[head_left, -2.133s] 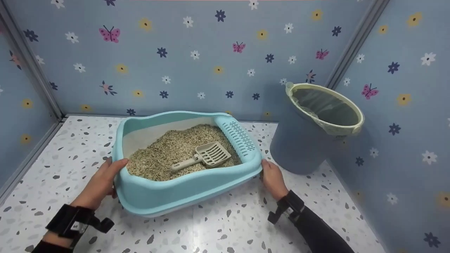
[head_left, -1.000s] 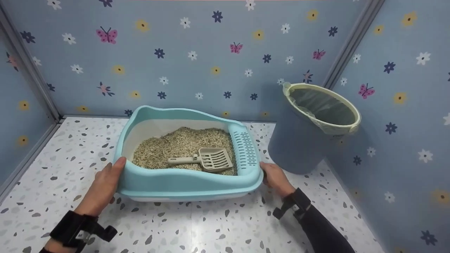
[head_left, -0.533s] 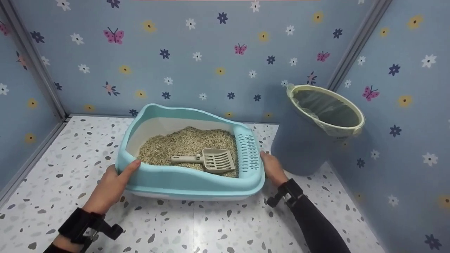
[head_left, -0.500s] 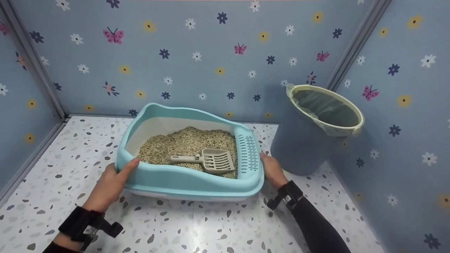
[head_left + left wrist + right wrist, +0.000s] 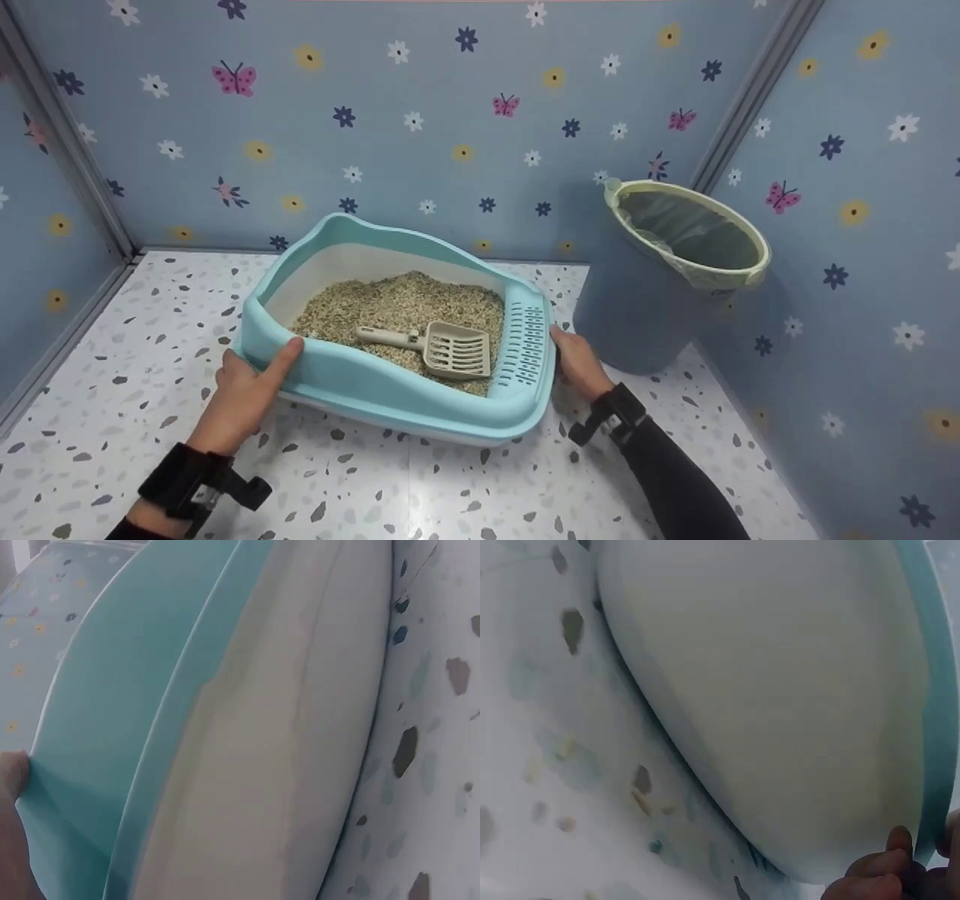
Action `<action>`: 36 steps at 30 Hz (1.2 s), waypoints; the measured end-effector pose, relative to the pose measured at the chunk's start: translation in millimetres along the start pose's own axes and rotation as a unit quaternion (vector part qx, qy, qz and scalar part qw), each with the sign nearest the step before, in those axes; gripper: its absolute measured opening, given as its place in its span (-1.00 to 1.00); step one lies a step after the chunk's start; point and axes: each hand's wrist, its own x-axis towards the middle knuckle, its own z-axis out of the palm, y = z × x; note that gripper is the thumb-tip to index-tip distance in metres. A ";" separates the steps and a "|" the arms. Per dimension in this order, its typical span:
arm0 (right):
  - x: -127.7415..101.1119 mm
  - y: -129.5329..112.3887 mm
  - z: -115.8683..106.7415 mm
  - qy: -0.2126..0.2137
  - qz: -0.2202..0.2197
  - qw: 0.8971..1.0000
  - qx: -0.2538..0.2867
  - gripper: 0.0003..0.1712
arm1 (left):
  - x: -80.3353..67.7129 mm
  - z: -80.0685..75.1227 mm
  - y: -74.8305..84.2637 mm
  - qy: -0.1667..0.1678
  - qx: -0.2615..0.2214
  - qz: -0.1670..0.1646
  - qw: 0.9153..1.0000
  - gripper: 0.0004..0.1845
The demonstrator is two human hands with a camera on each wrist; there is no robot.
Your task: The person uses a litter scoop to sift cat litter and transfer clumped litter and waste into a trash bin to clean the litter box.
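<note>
Left hand (image 5: 247, 390) of mine grips the near left corner of the litter box (image 5: 375, 386), thumb hooked over the turquoise rim and the other fingers tucked beneath, out of sight. In the left wrist view I see only the edge of that hand (image 5: 11, 825) against the box's turquoise collar (image 5: 112, 712), with the pale lower tray below it. My right hand (image 5: 576, 365) holds the right end of the box, just beside the slotted panel; from the head view its fingers are hidden under the rim, but the right wrist view shows fingertips (image 5: 889, 870) curled against the box's pale underside (image 5: 780, 690). The box sits in the middle of the speckled floor (image 5: 450, 495), tipped so that its left far corner stands higher than its right near corner. Inside lies a bed of tan litter (image 5: 375, 304), and on it a beige scoop (image 5: 439, 349), handle pointing left, slotted head to the right. To the right, near the corner of the flowered walls (image 5: 375, 112), stands a blue bin (image 5: 637, 307) with a pale green rim and a liner, close to my right hand but apart from the box.
</note>
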 end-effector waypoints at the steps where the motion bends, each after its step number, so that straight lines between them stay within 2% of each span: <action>1: 7.8 -1.3 0.6 0.008 -0.006 1.000 -0.008 -0.34 | -2.4 1.8 0.9 -0.006 -0.009 -0.002 1.000 0.42; 6: 28.5 -2.1 6.3 0.050 -0.045 0.997 -0.033 -0.37 | -6.1 7.0 3.8 0.001 -0.060 -0.008 0.998 0.41; 9: 23.7 2.5 7.0 0.074 -0.068 0.994 -0.043 -0.36 | -1.5 7.8 5.4 0.003 -0.077 -0.019 0.997 0.36; 12: 11.5 6.9 8.9 0.085 -0.070 0.993 -0.039 -0.33 | 7.6 3.4 6.5 0.000 -0.089 -0.025 0.996 0.28; 15: -3.7 10.2 10.2 0.076 -0.066 0.995 -0.027 -0.30 | 20.1 -1.9 6.6 0.001 -0.104 -0.025 0.994 0.23; 17: -10.5 12.6 9.8 0.057 -0.054 0.997 0.001 -0.31 | 26.4 -3.3 5.9 0.005 -0.119 -0.023 0.993 0.23; 19: -11.5 14.1 7.2 0.043 -0.046 0.998 0.022 -0.34 | 28.7 -0.9 5.9 0.013 -0.128 -0.026 0.991 0.32; 22: -1.4 13.8 2.4 0.035 -0.044 0.998 0.038 -0.33 | 22.6 8.8 7.1 0.016 -0.142 -0.037 0.989 0.47; 26: 23.9 14.3 -3.1 0.071 -0.079 0.994 -0.002 -0.28 | 7.5 28.2 11.3 0.015 -0.166 -0.042 0.985 0.55; 29: 35.2 12.9 -4.6 0.088 -0.072 0.993 -0.021 -0.30 | 0.5 39.7 15.2 0.013 -0.182 -0.037 0.982 0.55; 32: 31.8 7.5 -1.3 0.083 -0.048 0.995 -0.021 -0.29 | -0.5 42.8 16.6 0.016 -0.186 -0.037 0.982 0.55; 36: 18.3 11.1 6.6 0.095 -0.053 0.994 -0.030 -0.27 | 8.7 36.0 12.9 0.022 -0.191 -0.020 0.981 0.53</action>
